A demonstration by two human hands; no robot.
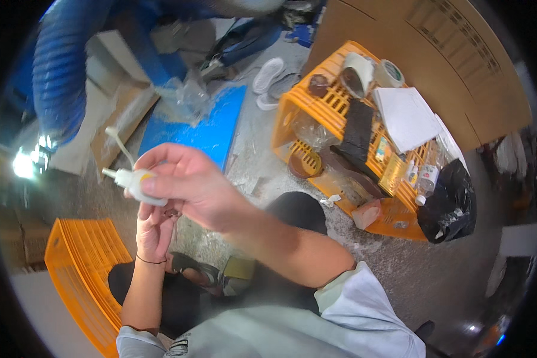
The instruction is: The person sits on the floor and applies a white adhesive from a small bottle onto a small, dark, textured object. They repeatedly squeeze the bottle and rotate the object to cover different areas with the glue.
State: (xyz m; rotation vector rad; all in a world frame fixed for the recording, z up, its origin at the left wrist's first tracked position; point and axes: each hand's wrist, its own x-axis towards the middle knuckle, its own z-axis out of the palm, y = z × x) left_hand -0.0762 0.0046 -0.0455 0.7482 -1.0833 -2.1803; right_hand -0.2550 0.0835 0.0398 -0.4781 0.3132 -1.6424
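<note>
My right hand (188, 182) is closed around a small white squeeze bottle (138, 186), its thin nozzle pointing left. A slim pale strip (120, 145) with a rounded end sticks up beside the bottle; whether it is joined to it I cannot tell. Just below, my left hand (153, 235) is raised with its fingers curled, partly covered by my right hand. Something small and dark shows at its fingertips, too little of it to name. A dark cord circles my left wrist.
An orange plastic crate (292, 113) at the right bears tape rolls (389, 73), white paper (407, 116) and a clear bottle (426, 182). Beside it hangs a black bag (450, 206). Another orange crate (80, 256) stands left. Ahead lie a blue board (218, 128) and pale shoes (268, 76).
</note>
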